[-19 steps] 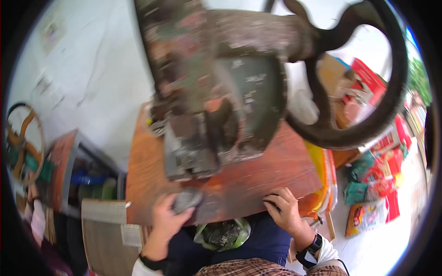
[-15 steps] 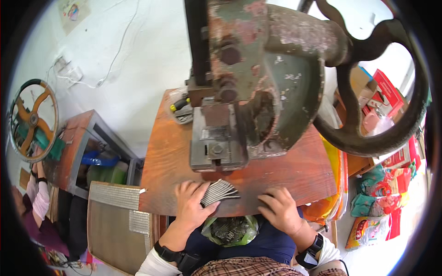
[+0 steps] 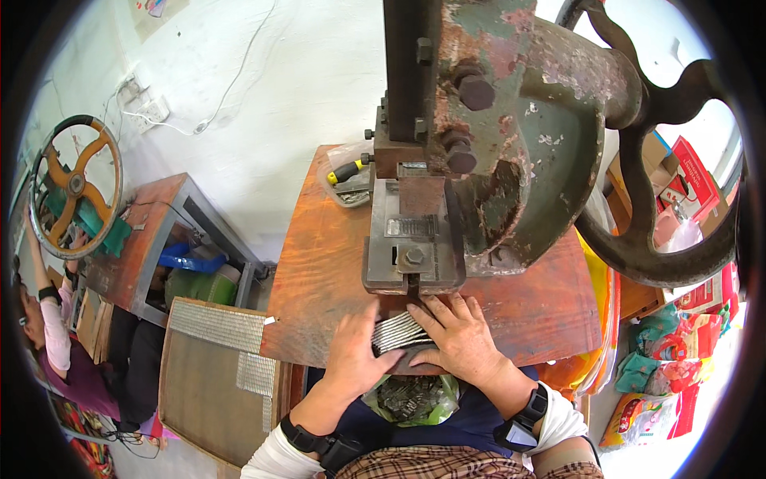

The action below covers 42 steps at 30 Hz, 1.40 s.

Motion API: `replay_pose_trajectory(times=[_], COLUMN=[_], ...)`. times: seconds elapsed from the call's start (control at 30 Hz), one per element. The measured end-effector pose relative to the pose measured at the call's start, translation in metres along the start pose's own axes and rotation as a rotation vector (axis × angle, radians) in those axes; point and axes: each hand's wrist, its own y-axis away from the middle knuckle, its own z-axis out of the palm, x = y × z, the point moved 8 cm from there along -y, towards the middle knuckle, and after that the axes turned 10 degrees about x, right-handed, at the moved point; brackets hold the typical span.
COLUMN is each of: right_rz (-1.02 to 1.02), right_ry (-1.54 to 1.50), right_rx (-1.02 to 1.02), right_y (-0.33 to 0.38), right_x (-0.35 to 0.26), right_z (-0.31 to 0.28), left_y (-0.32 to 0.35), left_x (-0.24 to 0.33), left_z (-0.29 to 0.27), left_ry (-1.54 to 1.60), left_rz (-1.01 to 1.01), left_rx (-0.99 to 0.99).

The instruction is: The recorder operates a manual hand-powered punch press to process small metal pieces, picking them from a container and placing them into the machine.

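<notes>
A small bundle of ridged, silvery-grey strips lies at the front of the wooden tabletop. Around its left end close the thumb and fingers of my left hand. The fingers and thumb of my right hand grip the right end, covering that part. Just beyond the hands stands a worn green hand press, its flat metal base carrying a bolt and a die plate. On my lap below the table edge sits a clear green plastic bag full of small dark pieces.
Left of the table is a shallow tray with rows of silvery strips. A tub with a yellow-black screwdriver stands behind the press. The press's big handwheel juts out right. Another person works at a second wheel.
My right hand has moved left onto the strips and taken hold of their right end. The fanned strips are now drawn together. The view has shifted, so the press appears farther right.
</notes>
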Motion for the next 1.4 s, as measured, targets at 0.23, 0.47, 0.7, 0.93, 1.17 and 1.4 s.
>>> replay_pose_trajectory(times=[0.23, 0.47, 0.7, 0.93, 1.17, 1.4], right_rz=[0.170, 0.277, 0.256, 0.235, 0.251, 0.279], right_ry=[-0.289, -0.353, -0.370, -0.370, -0.401, -0.297], right_rx=[0.271, 0.364, 0.379, 0.438, 0.407, 0.357], right_y=[0.033, 0.042, 0.043, 0.044, 0.037, 0.044], right_x=[0.043, 0.056, 0.054, 0.055, 0.047, 0.047], right_z=[-0.022, -0.028, -0.028, -0.031, -0.022, -0.028], left_y=[-0.012, 0.026, 0.080, 0.152, 0.196, 0.178], left_x=[0.035, -0.003, -0.009, -0.030, -0.146, -0.215], left_z=[0.024, 0.004, 0.015, 0.066, 0.070, -0.164], left_ry=[-0.364, 1.149, 1.798, 1.544, 0.038, -0.687], left_rz=[0.256, -0.826, -1.179, -1.351, -0.884, -0.421], left_rx=[0.067, 0.072, -0.025, -0.286, -0.262, 0.625])
